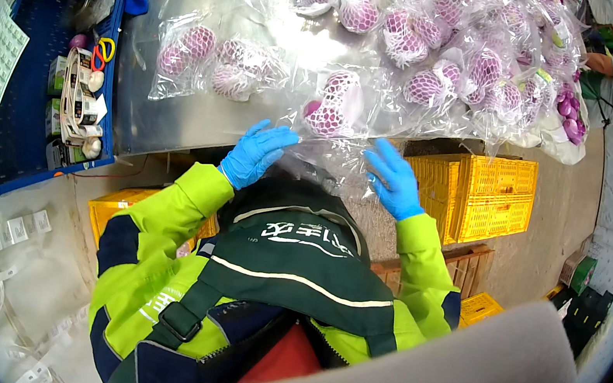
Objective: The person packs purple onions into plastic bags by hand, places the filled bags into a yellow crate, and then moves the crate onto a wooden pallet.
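My left hand point(256, 155), in a blue glove, is at the near edge of the metal table point(175, 120), its fingers pointing toward a clear plastic bag point(340, 158). Across from it, my right hand point(395, 181), gloved alike, has its fingers spread by the bag's other side. Neither hand visibly grips anything. Inside the bag are round purple bulbs, probably red onions point(325, 120), mostly sleeved in white foam netting point(338, 84). The bag's near end hangs over the table edge between my hands. Another bagged pair point(185, 51) and more netted bulbs point(241, 68) lie left of it.
A heap of bagged bulbs point(476, 68) covers the table's right. At left, a blue crate point(23, 157) holds scissors point(104, 51), a label strip point(76, 94) and garlic bulbs point(91, 148). Yellow crates point(493, 200) stand below right. Another person's arm point(600, 63) shows far right.
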Motion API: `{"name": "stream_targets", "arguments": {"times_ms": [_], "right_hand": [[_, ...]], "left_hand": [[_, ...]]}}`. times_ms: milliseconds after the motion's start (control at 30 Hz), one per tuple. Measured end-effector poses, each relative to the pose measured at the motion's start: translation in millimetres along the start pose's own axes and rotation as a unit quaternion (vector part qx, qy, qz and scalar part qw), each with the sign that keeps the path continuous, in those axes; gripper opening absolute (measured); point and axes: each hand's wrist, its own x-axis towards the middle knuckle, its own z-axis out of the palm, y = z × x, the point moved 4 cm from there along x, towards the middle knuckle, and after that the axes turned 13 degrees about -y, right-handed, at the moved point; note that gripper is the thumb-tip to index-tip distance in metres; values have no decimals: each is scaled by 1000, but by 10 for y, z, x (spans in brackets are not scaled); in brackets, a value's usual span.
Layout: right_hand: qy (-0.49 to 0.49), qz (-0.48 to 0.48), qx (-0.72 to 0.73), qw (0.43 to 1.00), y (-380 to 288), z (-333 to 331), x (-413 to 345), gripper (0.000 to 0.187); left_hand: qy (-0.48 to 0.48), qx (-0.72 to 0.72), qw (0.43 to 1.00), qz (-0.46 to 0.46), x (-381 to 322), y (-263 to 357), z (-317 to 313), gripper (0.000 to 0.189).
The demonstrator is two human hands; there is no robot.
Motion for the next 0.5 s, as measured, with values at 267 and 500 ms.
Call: {"name": "stream_targets", "arguments": {"times_ms": [267,500], "right_hand": [[-272,577,-63,768,1533,1113,-2754,34],[102,49,-143,983,-152,-227,-118,57]], "left_hand": [[42,-274,960,-34,162,-87,7,43],[86,-351,930,-71,105,-276,63,42]]}}
